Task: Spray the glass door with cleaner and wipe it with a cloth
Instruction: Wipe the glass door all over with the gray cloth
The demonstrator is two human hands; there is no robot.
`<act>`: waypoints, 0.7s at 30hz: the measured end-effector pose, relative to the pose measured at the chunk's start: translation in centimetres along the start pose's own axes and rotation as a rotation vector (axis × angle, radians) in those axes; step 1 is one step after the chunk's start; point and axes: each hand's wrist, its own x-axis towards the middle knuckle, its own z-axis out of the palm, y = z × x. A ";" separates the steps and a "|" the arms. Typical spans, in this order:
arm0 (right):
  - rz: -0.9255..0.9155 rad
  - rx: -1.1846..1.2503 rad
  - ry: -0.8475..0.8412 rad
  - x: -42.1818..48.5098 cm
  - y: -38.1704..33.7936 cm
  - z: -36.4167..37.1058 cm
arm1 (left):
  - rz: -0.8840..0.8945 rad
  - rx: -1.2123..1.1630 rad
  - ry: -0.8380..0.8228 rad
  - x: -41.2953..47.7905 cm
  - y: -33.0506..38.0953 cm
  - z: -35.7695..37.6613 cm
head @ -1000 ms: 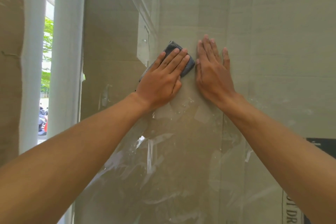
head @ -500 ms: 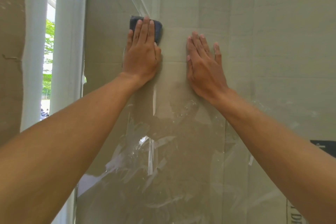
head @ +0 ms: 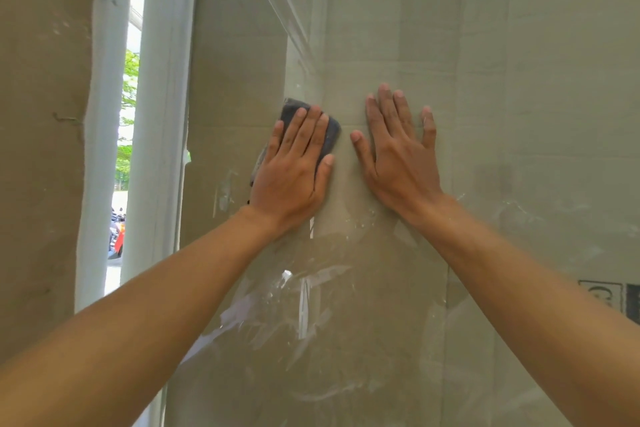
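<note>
- The wiping step is under way: the left hand is pressing a dark grey cloth flat against the glass door, fingers straight and spread over it, not curling round it.
- The cloth is lying on the upper middle of the pane, mostly under the left fingers, with only its top corner and right edge peeking out.
- The right hand is lying open and flat on the glass just beside the cloth, grasping nothing and seemingly bracing the pane.
- White smears are showing lower down the glass, so much of the pane is looking unwiped; I am judging the task as partly done.
- The next move is probably calling for firm, even pressure while sliding the cloth down into those streaks, and for shifting the bracing hand out of its path.
- No spray bottle is showing anywhere, so whether spraying is finished is impossible to tell.
- The beige surface behind the glass is blurring with reflections, making it hard to tell dirt from glare.
- A printed label is being cut off at the right edge and is unreadable.
- Beyond the white frame, a narrow gap is showing greenery and vehicles too small to identify.
</note>
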 end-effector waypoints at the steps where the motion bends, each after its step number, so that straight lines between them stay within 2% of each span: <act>1: 0.002 0.004 0.009 0.2 -0.1 0.0 | 0.012 0.009 0.006 1.4 -0.1 -0.1; 7: 0.009 -0.054 0.047 0.7 -0.2 0.5 | -0.005 0.027 0.050 8.7 -2.0 -1.2; 21: -0.013 -0.013 0.025 2.2 -2.2 0.4 | -0.132 -0.053 0.105 5.5 -5.1 -1.1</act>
